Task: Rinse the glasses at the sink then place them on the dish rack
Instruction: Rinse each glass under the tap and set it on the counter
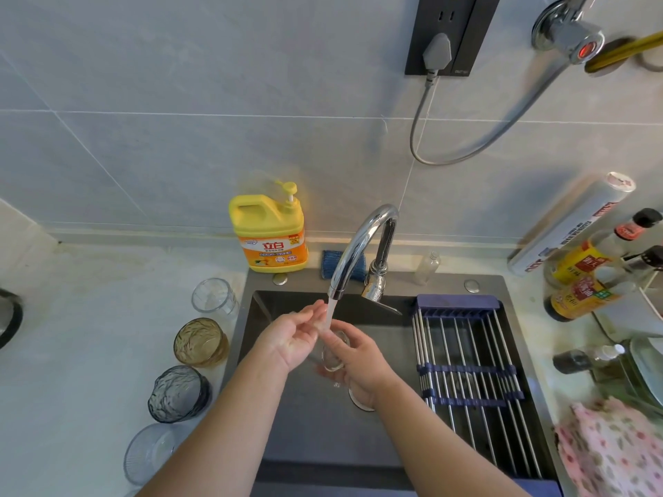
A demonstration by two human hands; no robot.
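A: Which step is this?
B: The rinse, I'd say. The right hand (362, 364) has its fingers curled round a small clear glass (330, 361), held low over the sink (267, 313) under the stream (332, 312) from the tap (360, 238)
A: And the left hand (290, 338)?
B: Fingers loose and slightly apart, tips in the water just above the glass; whether they touch its rim I cannot tell
A: Anything on the roll-up dish rack (473, 356) yet?
B: No glass that I can see. Four wait on the counter (89, 335) left of the sink: a clear tumbler (214, 299), an amber glass (201, 341), a smoky grey glass (178, 392) and a ribbed clear glass (150, 451) nearest the person
A: So the next move?
B: Probably tip the water out, carry the glass rightward to the rack and set it rim down across the bars. It looks wet and smooth, so the grip must stay firm on the way over
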